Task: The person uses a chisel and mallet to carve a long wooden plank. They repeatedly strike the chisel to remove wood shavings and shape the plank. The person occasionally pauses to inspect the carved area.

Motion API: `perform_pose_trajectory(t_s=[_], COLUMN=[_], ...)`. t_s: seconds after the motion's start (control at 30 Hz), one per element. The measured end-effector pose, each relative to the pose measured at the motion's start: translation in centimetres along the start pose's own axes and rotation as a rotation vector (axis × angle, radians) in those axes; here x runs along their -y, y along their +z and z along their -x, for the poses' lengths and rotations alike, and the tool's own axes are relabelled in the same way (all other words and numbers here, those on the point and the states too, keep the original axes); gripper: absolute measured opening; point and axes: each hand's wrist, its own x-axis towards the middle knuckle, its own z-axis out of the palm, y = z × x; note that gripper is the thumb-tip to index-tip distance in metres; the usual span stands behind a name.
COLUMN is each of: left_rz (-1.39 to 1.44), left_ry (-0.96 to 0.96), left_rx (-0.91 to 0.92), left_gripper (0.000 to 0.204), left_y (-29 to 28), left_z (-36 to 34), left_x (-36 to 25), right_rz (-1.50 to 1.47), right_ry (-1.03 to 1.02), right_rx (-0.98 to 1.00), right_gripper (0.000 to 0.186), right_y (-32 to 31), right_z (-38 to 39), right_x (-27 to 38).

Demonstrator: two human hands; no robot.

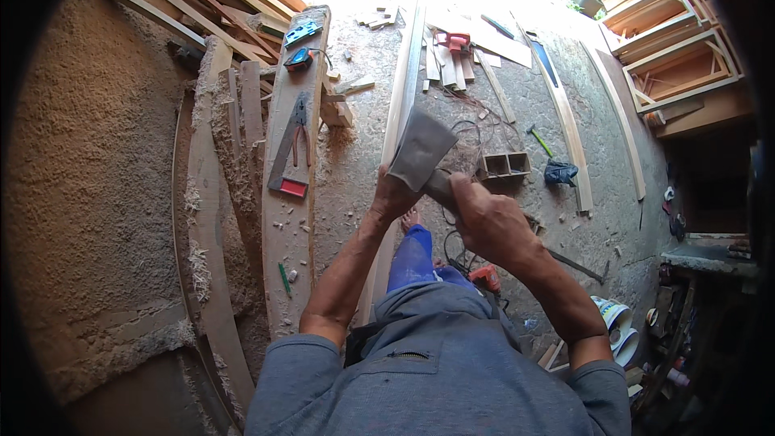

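My right hand (492,222) is closed around the handle (441,188) of a hatchet. Its wide grey head (421,149) is raised in front of me, above a long pale wooden beam (406,73). Behind the lower left corner of the head is my left hand (393,196); the head hides its fingers, so its grip on the tool or the beam cannot be made out. To the left, a thick plank (284,145) bears a carpenter's square (284,157), pliers (299,131), a blue-and-black device (299,59) and a green pencil (284,279).
Lumber (218,0) leans at the far left. On the floor lie a red power tool (454,42), wood offcuts (452,69), a hollow block (506,165), a green-handled hammer (541,140), a black bag (559,173) and a red drill (486,278). Wooden frames (682,73) stand at right.
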Motion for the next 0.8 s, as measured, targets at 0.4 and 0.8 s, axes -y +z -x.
perform_pose_trajectory(t_s=[0.4, 0.8], left_rz=[-0.091, -0.05], left_ry=[-0.133, -0.206], left_rx=[0.02, -0.02], left_gripper=[0.023, 0.021], left_y=[0.6, -1.8], left_z=[-2.3, -2.6], left_x=[1.8, 0.6], right_rz=[-0.653, -0.716], right_ry=[0.326, 0.592], right_rx=[-0.243, -0.043], right_gripper=[0.044, 0.05], right_y=[5.2, 7.1], right_z=[3.3, 4.9], right_x=[-2.9, -3.7])
